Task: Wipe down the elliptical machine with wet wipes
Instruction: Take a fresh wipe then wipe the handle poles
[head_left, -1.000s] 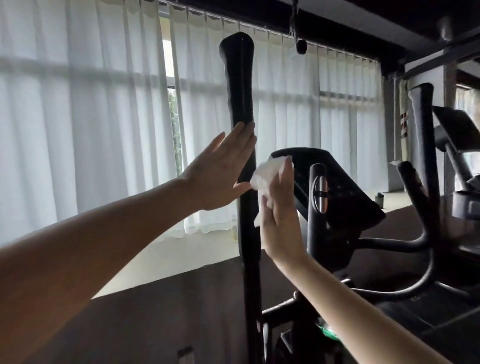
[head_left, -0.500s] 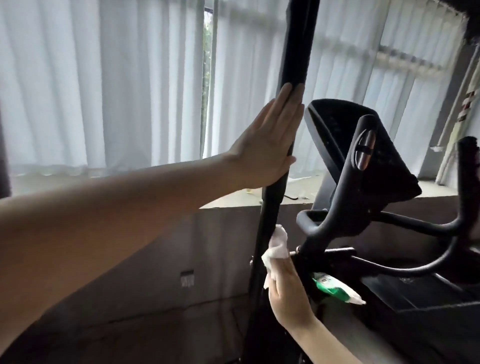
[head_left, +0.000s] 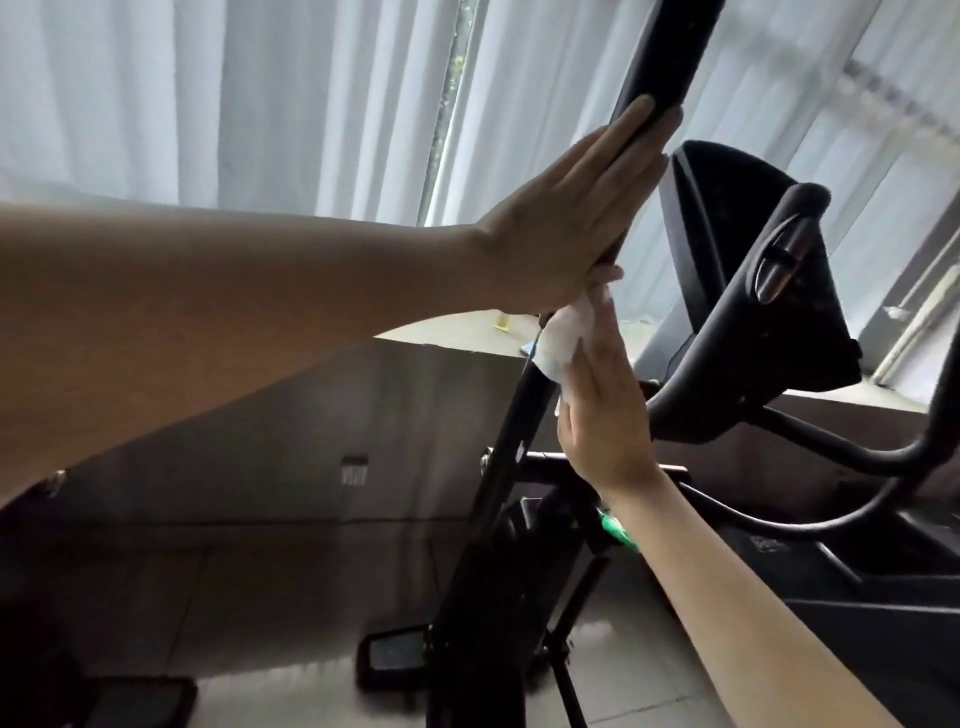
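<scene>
Centre of frame: the right hand (head_left: 605, 421), fingers straight, pressed the wet wipe (head_left: 563, 338) against the elliptical's upright handle (head_left: 519, 431). It had slid up to just under the left hand (head_left: 582, 213), which lay flat, steadying the handle (lower stretch probably wiped). White curtains (head_left: 260, 93) behind; floor (head_left: 260, 597) below.

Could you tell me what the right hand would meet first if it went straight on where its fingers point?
Probably the left hand, pressed flat on the handlebar just above the wet wipe that the right hand presses there, though depth is unclear.
</scene>
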